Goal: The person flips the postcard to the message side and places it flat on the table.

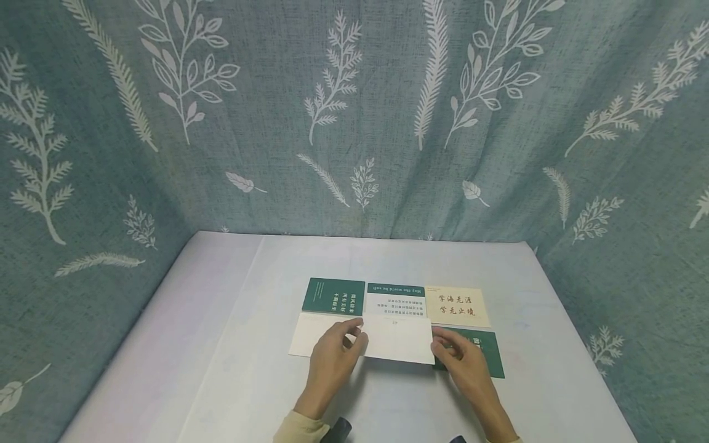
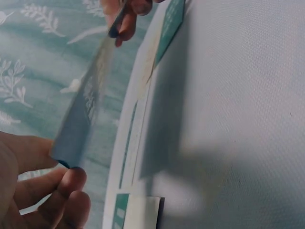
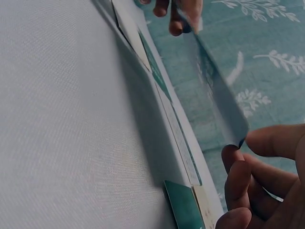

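A white-faced card (image 1: 397,341) hangs raised over the table, its shadow falling below. Its left edge is pinched between the thumb and fingers of my left hand (image 1: 334,357), while my right hand (image 1: 464,363) pinches the right edge. Seen nearly edge-on in the left wrist view, the card (image 2: 78,129) has faint print on one side. Under my left hand lies a cream card (image 1: 310,335); under my right, a dark green card (image 1: 490,354), partly covered by the fingers.
Behind the raised card, a green card with white lettering (image 1: 327,296), a white card with a green band (image 1: 396,301) and a cream card with brown lettering (image 1: 456,307) lie in a row on the white table (image 1: 249,369). A leaf-patterned curtain (image 1: 388,203) surrounds the table's back and sides.
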`<act>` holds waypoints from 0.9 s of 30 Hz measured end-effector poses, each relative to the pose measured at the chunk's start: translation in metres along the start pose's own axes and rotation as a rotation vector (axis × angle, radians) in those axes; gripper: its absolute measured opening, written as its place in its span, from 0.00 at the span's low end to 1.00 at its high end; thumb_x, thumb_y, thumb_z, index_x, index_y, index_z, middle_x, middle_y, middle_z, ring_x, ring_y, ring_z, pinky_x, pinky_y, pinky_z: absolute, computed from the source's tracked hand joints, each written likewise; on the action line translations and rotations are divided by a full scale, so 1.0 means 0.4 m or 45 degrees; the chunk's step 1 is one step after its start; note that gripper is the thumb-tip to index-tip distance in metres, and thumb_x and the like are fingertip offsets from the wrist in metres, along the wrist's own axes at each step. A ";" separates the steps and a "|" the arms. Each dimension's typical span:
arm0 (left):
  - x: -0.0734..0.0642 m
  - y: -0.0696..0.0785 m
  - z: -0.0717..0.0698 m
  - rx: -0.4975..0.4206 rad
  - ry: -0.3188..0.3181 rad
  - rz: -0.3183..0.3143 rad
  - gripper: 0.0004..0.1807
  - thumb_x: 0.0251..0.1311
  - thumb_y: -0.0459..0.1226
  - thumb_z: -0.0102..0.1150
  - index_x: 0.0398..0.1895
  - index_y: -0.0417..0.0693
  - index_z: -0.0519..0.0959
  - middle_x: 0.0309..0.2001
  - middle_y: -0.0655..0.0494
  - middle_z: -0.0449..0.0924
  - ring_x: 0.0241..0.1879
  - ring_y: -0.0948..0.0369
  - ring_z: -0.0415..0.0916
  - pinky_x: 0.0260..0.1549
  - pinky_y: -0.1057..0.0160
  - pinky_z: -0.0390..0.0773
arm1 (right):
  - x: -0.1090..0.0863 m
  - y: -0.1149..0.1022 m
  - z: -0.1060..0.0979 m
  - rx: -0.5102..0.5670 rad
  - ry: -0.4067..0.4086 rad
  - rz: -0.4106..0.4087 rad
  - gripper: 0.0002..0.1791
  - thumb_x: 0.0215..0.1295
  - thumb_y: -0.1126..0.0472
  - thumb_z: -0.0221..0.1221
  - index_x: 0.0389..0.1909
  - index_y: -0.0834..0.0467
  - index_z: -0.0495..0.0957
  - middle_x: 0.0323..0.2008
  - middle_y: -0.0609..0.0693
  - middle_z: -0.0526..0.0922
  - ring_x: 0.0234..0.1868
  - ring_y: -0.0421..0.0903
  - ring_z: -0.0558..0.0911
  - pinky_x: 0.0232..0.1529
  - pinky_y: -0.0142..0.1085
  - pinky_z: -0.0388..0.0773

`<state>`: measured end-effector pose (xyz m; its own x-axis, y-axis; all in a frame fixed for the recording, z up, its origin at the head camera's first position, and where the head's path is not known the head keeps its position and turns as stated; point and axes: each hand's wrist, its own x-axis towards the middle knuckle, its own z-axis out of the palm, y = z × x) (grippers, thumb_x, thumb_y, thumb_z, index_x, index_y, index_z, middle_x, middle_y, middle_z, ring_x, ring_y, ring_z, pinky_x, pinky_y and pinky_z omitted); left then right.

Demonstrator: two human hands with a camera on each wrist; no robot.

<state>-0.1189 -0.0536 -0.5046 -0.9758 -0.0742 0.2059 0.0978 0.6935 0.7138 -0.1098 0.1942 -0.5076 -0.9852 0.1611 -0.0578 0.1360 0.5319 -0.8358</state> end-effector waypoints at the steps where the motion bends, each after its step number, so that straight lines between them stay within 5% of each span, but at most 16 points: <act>1: 0.000 0.000 0.001 0.004 0.004 0.001 0.15 0.62 0.38 0.64 0.52 0.50 0.85 0.36 0.63 0.83 0.29 0.70 0.75 0.26 0.68 0.73 | 0.001 0.001 0.001 -0.003 0.000 0.002 0.21 0.71 0.49 0.62 0.58 0.55 0.82 0.52 0.55 0.85 0.42 0.47 0.84 0.41 0.40 0.78; 9: 0.004 0.001 0.007 0.043 0.018 0.003 0.17 0.59 0.38 0.66 0.52 0.48 0.85 0.35 0.63 0.83 0.29 0.70 0.76 0.26 0.69 0.73 | 0.008 0.004 -0.001 0.058 -0.023 0.024 0.22 0.80 0.50 0.48 0.61 0.59 0.81 0.40 0.48 0.86 0.34 0.45 0.77 0.33 0.34 0.71; 27: 0.008 -0.002 0.024 0.164 0.050 0.049 0.16 0.58 0.39 0.65 0.50 0.49 0.87 0.34 0.64 0.83 0.29 0.68 0.72 0.27 0.68 0.72 | 0.013 0.023 0.001 0.068 -0.057 -0.035 0.20 0.79 0.60 0.46 0.62 0.60 0.80 0.44 0.49 0.86 0.35 0.43 0.78 0.40 0.39 0.70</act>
<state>-0.1238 -0.0477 -0.5111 -0.9631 -0.0720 0.2592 0.1066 0.7825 0.6135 -0.1138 0.1995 -0.5158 -0.9923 0.1094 -0.0580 0.1046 0.4901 -0.8654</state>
